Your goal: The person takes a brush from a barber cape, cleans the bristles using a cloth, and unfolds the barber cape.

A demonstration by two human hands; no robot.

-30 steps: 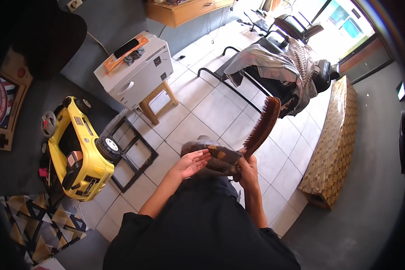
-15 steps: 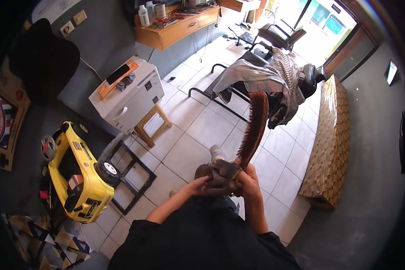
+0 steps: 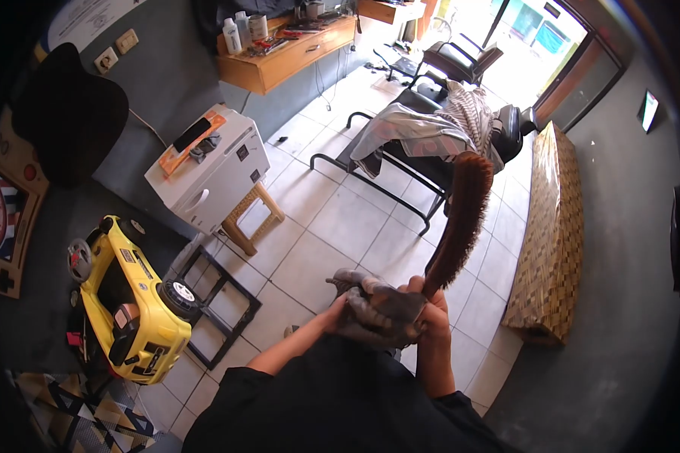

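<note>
My right hand (image 3: 435,311) is closed round the lower end of a long curved brush (image 3: 465,219) with dense brown bristles, which stands up and leans to the right. A bundled grey-brown cloth (image 3: 378,306) fills the space between my hands, in front of my dark shirt. My left hand (image 3: 335,315) grips the left side of this bundle, its fingers partly hidden by it. The bundle's right end presses against my right hand, whose fingers also seem to hold it.
A black chair (image 3: 423,102) draped with cloths stands ahead. On the left are a white box-shaped cabinet (image 3: 219,177), a yellow toy car (image 3: 147,302) and a black frame (image 3: 230,343). A long woven-pattern box (image 3: 548,249) lines the right wall. A wooden shelf (image 3: 287,57) holds bottles.
The brush has swung to the right and turned, showing more of its bristles. The cloth bundle has been turned and reshaped between my hands. My view has shifted slightly.
</note>
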